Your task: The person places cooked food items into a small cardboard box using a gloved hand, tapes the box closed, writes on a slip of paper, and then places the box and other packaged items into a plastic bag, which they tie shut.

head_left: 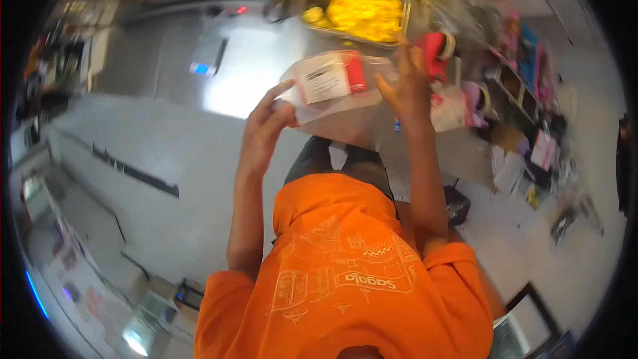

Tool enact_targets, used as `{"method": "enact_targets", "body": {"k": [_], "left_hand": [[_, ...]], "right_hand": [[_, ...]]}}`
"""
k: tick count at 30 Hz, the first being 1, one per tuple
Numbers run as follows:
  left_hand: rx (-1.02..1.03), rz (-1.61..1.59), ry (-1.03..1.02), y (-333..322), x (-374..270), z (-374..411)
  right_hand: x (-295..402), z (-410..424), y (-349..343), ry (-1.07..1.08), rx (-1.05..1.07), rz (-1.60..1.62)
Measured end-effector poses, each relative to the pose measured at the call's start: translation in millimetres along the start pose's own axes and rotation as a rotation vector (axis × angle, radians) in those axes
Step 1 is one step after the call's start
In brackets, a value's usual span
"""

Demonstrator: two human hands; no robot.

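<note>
A clear plastic bag [319, 111] with a white-and-red printed label [329, 80] is held up over the near edge of a metal worktable [129, 67]. My left hand [271, 122] grips its left end between thumb and fingers. At the bag's right end is my right hand [409, 82], blurred, with thumb and fingers spread apart around the corner. Whether the right thumb touches the plastic is hard to make out. Just beyond the bag sits a metal tray [406, 15] full of yellow pieces [361, 5].
Left on the worktable stands a small digital scale [204, 60] with a lit blue display. To the right are a red tape dispenser [432, 55], a crumpled clear plastic bag [456, 5] and a white plastic bag [448, 109]. Assorted packages [528, 144] crowd the far right.
</note>
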State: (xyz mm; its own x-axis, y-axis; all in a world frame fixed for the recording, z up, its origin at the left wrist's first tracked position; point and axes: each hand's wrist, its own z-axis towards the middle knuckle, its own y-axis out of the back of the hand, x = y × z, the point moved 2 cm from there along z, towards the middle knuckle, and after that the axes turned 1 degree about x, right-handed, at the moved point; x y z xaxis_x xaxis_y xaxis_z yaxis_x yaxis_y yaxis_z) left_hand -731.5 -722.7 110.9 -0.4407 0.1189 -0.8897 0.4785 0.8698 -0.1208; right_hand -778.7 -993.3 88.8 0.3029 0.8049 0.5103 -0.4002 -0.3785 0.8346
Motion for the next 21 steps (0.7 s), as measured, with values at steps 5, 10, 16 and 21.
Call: {"method": "enact_targets", "body": {"k": [5, 10, 16, 21], "left_hand": [[-0.004, -0.004, -0.086, -23.1, -38.4, 11.3], [-0.04, 0.241, -0.025, -45.7, -40.2, 45.6], [-0.18, 0.128, -0.07, -53.9, -19.2, 53.1], [-0.48, 0.337, -0.119, -65.3, -9.7, 75.4]], "right_hand": [[0.6, 20.9, 49.8, -0.139, 0.144, 0.299], [-52.8, 1.0, 86.6, -0.102, -0.01, 0.483], [-241.3, -38.8, 281.9, -0.455, -0.348, 0.619], [-595.9, -63.9, 338.6, -0.468, -0.376, -0.184]]}}
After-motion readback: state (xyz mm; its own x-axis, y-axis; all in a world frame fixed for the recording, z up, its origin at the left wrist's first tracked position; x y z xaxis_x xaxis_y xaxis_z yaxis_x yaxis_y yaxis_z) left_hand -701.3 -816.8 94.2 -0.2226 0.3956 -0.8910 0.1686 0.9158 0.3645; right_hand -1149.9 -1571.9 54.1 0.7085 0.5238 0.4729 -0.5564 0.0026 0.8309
